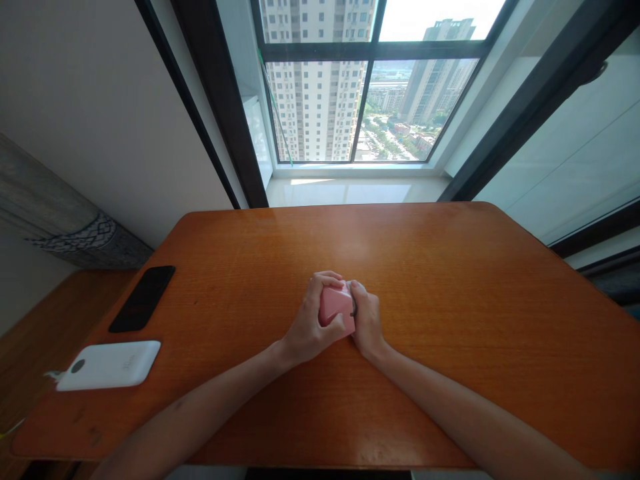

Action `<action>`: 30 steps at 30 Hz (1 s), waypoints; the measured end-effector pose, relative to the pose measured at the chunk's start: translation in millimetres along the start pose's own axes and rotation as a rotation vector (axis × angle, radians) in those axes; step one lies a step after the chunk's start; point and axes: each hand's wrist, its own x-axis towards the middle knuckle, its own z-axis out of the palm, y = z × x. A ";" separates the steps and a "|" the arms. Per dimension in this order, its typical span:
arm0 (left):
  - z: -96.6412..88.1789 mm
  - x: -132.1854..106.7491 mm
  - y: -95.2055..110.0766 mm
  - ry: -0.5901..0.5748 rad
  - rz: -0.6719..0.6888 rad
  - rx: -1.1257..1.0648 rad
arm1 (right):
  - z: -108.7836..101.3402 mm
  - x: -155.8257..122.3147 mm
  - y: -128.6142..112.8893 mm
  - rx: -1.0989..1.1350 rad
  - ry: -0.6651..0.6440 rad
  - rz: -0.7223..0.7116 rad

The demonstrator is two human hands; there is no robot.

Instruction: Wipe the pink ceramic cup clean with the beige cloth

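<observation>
Basically just clutching a small pink case point(336, 308) in both hands, keeping it low over the orange wooden tabletop point(440, 267), around the middle and toward the near edge. Wrapping the left hand point(313, 323) round its left side, fingers point(327, 281) curled tight and fully closed on it. Pressing the right hand point(367, 320) against the other side, fingers point(357, 289) bent shut over the corner too. Noticing a tiny dark bit by those right fingers, too small to make out. Also spotting a black smartphone point(143, 299) well off to the left, plus a white power bank point(109, 365) just nearer it. Seeing a window sill point(340, 191) and a big window point(320, 50) beyond the far edge, high-rise apartment towers point(315, 107) outside.
</observation>
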 end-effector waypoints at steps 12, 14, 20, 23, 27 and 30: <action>0.0 -1.7 -1.2 0.012 0.047 0.008 | -0.4 -1.4 4.6 0.030 -0.016 -0.003; 0.6 -1.5 -1.9 0.028 0.048 0.017 | -0.4 -1.1 4.7 0.027 -0.018 -0.010; 2.9 -2.7 -2.4 0.064 0.045 0.038 | -0.7 -1.8 5.9 0.048 -0.033 0.003; -3.8 -3.8 -8.2 -0.003 0.101 0.055 | -0.7 -1.0 5.8 0.056 -0.031 0.012; -22.7 3.7 -25.2 -0.170 0.351 0.216 | -0.2 3.7 5.7 0.070 -0.031 0.026; -37.5 14.3 -35.5 -0.314 0.576 0.390 | 0.2 7.0 5.4 0.091 -0.021 0.036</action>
